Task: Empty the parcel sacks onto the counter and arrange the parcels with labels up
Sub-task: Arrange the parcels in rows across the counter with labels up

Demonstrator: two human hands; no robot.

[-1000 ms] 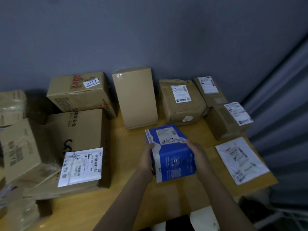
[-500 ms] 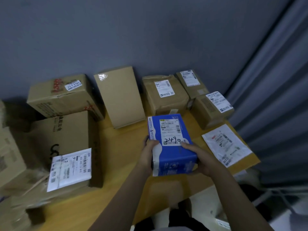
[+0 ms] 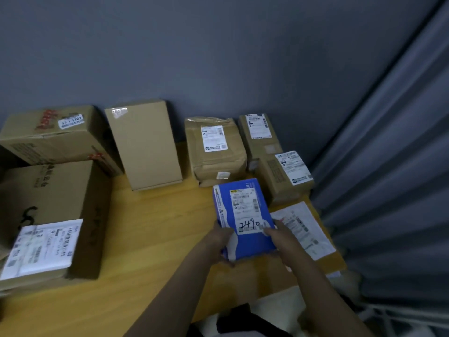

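One blue parcel (image 3: 245, 215), its white label with a handwritten 2490 facing up, is held over the front right of the table (image 3: 150, 227), just beside one flat white mailer (image 3: 306, 229). The left hand (image 3: 220, 239) curls its fingers round the left edge, and the right hand (image 3: 281, 239) grips the right edge, thumb on the label. Six brown cardboard boxes (image 3: 145, 147) stand behind and left, five showing labels on top.

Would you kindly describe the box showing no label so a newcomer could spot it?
Follow the grey wall behind the wooden counter. The plain box sits there between the red-printed box and the crumpled parcel. Only its top shows no label, just shiny tape at a corner.
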